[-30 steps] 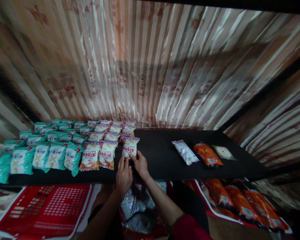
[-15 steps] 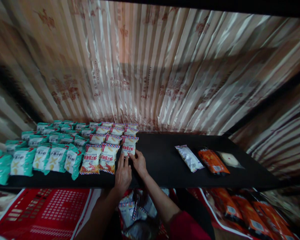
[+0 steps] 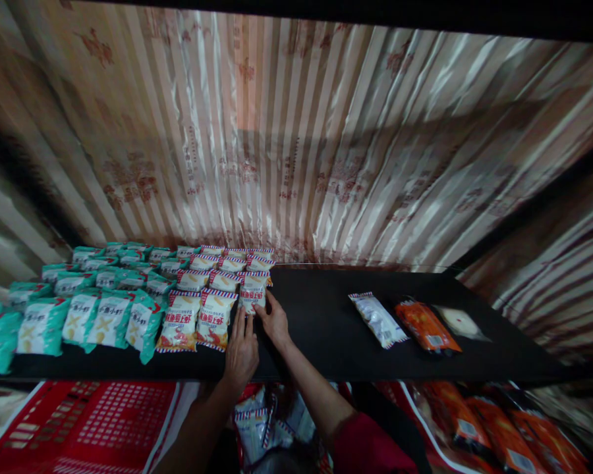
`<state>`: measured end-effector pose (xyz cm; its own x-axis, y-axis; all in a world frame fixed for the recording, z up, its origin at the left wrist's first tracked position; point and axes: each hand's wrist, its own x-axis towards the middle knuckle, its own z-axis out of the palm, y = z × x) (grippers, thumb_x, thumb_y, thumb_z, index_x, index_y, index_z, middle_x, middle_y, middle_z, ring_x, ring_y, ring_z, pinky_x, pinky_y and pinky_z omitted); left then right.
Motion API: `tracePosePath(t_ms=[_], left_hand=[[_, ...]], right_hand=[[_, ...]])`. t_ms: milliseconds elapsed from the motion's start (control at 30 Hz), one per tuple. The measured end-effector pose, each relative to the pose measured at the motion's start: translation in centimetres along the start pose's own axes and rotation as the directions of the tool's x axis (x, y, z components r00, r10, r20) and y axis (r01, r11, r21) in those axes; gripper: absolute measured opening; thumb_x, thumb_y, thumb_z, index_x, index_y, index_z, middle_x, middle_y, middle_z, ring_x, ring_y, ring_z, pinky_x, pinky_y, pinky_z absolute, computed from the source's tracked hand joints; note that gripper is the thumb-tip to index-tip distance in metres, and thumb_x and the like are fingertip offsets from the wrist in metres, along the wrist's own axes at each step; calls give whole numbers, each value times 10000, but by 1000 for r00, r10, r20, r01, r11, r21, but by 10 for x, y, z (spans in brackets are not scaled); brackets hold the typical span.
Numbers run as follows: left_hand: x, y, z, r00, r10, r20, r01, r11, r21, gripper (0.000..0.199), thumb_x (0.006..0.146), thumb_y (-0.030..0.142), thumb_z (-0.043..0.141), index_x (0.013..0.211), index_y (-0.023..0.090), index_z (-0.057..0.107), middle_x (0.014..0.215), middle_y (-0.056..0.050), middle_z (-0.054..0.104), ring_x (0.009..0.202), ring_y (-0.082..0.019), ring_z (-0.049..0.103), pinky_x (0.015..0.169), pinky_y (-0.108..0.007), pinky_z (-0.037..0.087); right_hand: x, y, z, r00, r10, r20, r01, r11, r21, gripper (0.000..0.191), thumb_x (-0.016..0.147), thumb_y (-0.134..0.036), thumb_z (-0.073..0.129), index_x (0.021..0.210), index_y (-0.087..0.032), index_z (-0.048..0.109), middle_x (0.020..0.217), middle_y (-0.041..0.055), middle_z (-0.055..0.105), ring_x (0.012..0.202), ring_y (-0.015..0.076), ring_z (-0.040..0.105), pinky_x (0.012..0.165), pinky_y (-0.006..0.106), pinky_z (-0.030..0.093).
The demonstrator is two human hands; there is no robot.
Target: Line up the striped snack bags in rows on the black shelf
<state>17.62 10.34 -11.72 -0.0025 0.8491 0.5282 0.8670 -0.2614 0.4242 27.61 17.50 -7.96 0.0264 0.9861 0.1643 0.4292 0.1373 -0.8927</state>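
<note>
A white snack bag with a striped edge and red print (image 3: 252, 294) stands in the right-hand column of similar bags on the black shelf (image 3: 316, 329). Both hands are at its lower part. My left hand (image 3: 242, 349) touches its lower left, fingers together and pointing away from me. At the lower right, my right hand (image 3: 273, 324) has thumb and fingers around the edge of the bag. Two matching bags, one (image 3: 212, 318) nearer and another (image 3: 178, 320) farther left, form the front row. More striped bags stand behind them.
Several green-and-white bags (image 3: 109, 318) fill the shelf's left side. On the right lie a silver-white bag (image 3: 378, 320), an orange bag (image 3: 427, 325) and a pale packet (image 3: 458, 322). Below are a red basket (image 3: 123, 415), striped bags (image 3: 253, 428) and orange bags (image 3: 499, 428).
The view has tilted slightly, so the shelf appears a little lower. The bag at my hands has shifted slightly towards me, and both hands remain on it.
</note>
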Motion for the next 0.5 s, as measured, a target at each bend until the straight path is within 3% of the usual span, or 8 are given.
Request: tracePosePath(t_ms=[233, 367, 500], left_hand=[[-2, 0, 1, 1000, 24, -5, -24, 999, 27, 519, 826, 90, 361, 1344, 103, 339, 1458, -161, 292, 1372, -262, 186, 1054, -478, 345], [-2, 3, -1, 1000, 4, 19, -5, 1000, 29, 513, 824, 86, 365, 1337, 83, 351, 1461, -172, 283, 1376, -262, 168, 1066, -472, 328], [-1, 6, -3, 999, -21, 37, 20, 999, 27, 497, 848, 109, 350, 1345, 79, 338, 1460, -182, 279, 1376, -258, 166, 1063, -470, 333]], right_hand=[[-2, 9, 0, 998, -38, -54, 38, 999, 8, 529, 768, -413, 552, 1218, -134, 538, 1130, 138, 601, 1042, 241, 567, 918, 361, 439], [3, 11, -1, 995, -30, -92, 33, 999, 36, 582, 780, -465, 530, 1243, -113, 511, 1211, 159, 565, 1116, 251, 527, 958, 387, 408], [19, 0, -5, 998, 21, -53, -17, 996, 85, 587, 781, -503, 527, 1271, -180, 497, 1231, 104, 574, 1139, 233, 515, 964, 367, 402]])
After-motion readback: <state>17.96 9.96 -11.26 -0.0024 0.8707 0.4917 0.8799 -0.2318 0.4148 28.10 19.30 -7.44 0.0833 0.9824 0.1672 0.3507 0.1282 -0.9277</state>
